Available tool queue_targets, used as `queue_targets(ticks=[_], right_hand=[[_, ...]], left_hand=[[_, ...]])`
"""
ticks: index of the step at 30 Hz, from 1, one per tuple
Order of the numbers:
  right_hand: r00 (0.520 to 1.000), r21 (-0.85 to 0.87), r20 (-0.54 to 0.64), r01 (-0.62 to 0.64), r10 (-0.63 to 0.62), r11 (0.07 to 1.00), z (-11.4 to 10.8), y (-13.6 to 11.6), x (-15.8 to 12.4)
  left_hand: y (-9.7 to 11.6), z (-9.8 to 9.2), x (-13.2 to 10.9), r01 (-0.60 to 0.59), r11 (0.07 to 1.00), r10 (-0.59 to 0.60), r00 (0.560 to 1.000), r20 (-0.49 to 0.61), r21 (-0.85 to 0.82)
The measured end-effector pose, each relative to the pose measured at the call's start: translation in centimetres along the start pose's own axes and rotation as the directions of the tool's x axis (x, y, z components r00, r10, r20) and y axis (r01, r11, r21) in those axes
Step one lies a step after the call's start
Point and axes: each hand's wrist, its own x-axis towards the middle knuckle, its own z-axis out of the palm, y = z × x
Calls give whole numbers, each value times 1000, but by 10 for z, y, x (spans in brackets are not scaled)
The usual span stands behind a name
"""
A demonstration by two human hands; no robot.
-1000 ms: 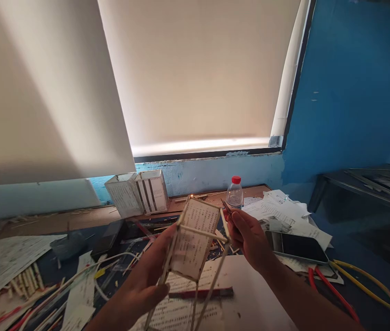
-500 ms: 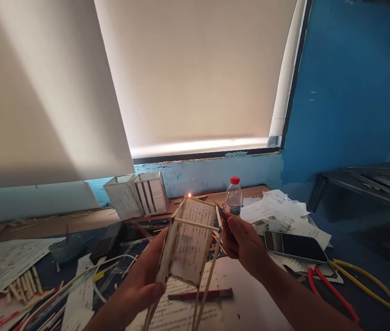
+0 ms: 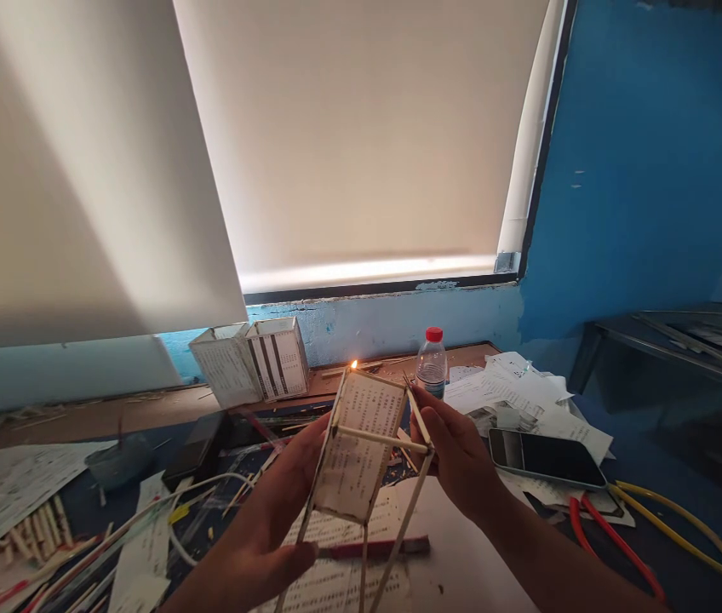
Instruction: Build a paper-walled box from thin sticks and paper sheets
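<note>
I hold up a small frame of thin wooden sticks (image 3: 381, 439) with a printed paper panel (image 3: 361, 443) glued to one side. My left hand (image 3: 272, 519) grips its left edge from below, fingers wrapped round the sticks. My right hand (image 3: 456, 455) pinches the frame's upper right stick, fingers closed on it. A small flame (image 3: 354, 365) burns just behind the frame's top corner. A dark red stick (image 3: 374, 549) lies on the printed sheet (image 3: 335, 579) under the frame.
Two paper-covered boxes (image 3: 249, 359) stand by the wall. A water bottle (image 3: 432, 363), loose papers (image 3: 527, 392) and a phone (image 3: 543, 460) lie to the right, with red and yellow cables (image 3: 655, 528). Sticks (image 3: 42, 528) and a white cord (image 3: 195, 502) litter the left.
The frame has turned a little in my hands and tilted right. My right hand has shifted from its side onto the upper right stick. The view barely moved.
</note>
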Motion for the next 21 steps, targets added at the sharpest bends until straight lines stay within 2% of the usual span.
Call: queue_targets(ticks=[11,15,21], right_hand=[[998,-21,-57,4,-5,1000,-2,-1,3],[998,-54,15,-62,63,997,-8,-9,6],[982,-114,154,-95,112,989,-22,-19,10]], left_hand=[[3,-1,-1,14,1000,-14,1000,-10,16],[4,-6,-2,-19,1000,18,1000,24,21],[13,-8,-1,36,999,-37,995,95,10]])
